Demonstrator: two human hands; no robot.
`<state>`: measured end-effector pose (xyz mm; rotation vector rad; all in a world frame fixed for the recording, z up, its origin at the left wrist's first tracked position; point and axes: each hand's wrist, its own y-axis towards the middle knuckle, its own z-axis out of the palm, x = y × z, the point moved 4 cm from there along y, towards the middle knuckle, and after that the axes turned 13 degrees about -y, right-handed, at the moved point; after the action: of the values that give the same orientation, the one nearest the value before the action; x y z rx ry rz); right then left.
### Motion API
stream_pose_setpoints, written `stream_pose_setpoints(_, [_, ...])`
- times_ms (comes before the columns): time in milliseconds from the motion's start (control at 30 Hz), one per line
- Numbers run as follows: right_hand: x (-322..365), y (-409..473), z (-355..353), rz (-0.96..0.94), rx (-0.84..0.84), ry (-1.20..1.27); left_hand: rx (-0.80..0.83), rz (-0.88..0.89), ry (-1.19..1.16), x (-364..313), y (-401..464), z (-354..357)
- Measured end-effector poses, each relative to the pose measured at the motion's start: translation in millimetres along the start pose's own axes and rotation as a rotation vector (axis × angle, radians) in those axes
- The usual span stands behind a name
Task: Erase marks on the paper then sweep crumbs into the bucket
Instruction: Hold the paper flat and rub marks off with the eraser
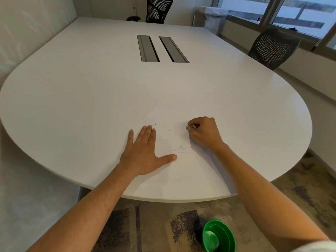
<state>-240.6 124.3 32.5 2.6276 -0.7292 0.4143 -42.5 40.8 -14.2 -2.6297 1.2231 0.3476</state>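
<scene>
A white sheet of paper [174, 168] lies on the white table [91, 99] near its front edge, hard to tell from the tabletop. Faint pencil marks [179, 148] and small dark crumbs [157, 122] show on it. My left hand [143, 151] lies flat on the paper's left part, fingers spread. My right hand [203, 132] is closed around a small eraser [189, 127] pressed on the paper's upper right. A green bucket [219, 235] stands on the floor below the table edge, under my right forearm.
Two dark cable slots [161, 49] sit in the table's middle. Black mesh chairs stand at the far end [158, 9] and the right side [272, 48]. A bagged bin [212, 19] stands by the windows. Patterned carpet [154, 224] covers the floor.
</scene>
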Motion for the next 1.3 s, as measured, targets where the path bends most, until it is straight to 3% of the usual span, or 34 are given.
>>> stream_pose_setpoints(233, [33.9,-47.6,5.1,-0.255,0.155,0.033,-0.001,-0.008,-0.005,-0.4,-0.2,1.4])
stream_pose_setpoints(567, [18.5,21.9,18.2,-0.021,0.042,-0.002,0.002,-0.01,-0.002,-1.5,-0.3,-0.9])
stream_pose_setpoints(800, [60.0,-48.5,17.1,-0.309,0.225,0.071,-0.015,0.007,0.0,-0.4,0.4,1.2])
stream_pose_setpoints(1033, [35.1,-5.2,15.5,-0.11,0.1,0.04,-0.004,-0.009,-0.003,-0.7,-0.9,0.3])
stream_pose_setpoints(1300, [21.8,-12.1,10.9,-0.078,0.026,0.022,-0.1,0.0,-0.024,-10.8,-24.9,-9.4])
